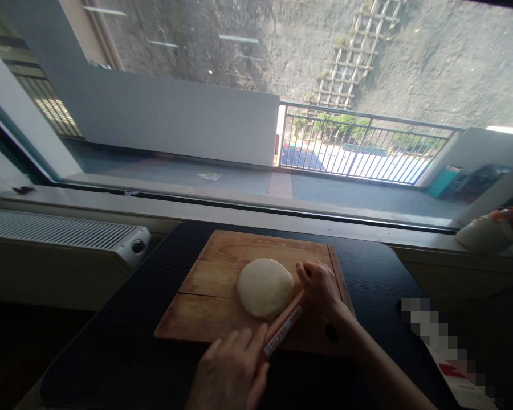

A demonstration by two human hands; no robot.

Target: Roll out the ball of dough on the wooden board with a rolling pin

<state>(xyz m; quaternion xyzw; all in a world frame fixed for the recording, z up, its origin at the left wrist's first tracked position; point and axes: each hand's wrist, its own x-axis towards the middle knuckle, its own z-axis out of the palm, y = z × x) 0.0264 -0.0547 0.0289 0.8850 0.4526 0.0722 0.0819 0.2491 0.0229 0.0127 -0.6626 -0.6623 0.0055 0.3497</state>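
Note:
A round, flattened piece of pale dough point(265, 288) lies near the middle of a wooden cutting board point(209, 316). Just in front of it, slanting up to the right, is a rolling pin point(284, 330) with a red and white printed label. My left hand point(233, 364) is closed around its nearer end, at the board's front edge. On the far end, to the right of the dough, my right hand point(318, 282) is wrapped round the pin. Both palms hide the pin's ends. Whether the pin touches the dough's edge, I cannot tell.
The board rests on a dark table point(123, 341) with rounded corners, set against a window sill point(282, 219). At the left stands a white radiator point(64, 233). A pale pot point(487, 233) sits on the sill at the right. A partly blurred-out object lies at the table's right edge.

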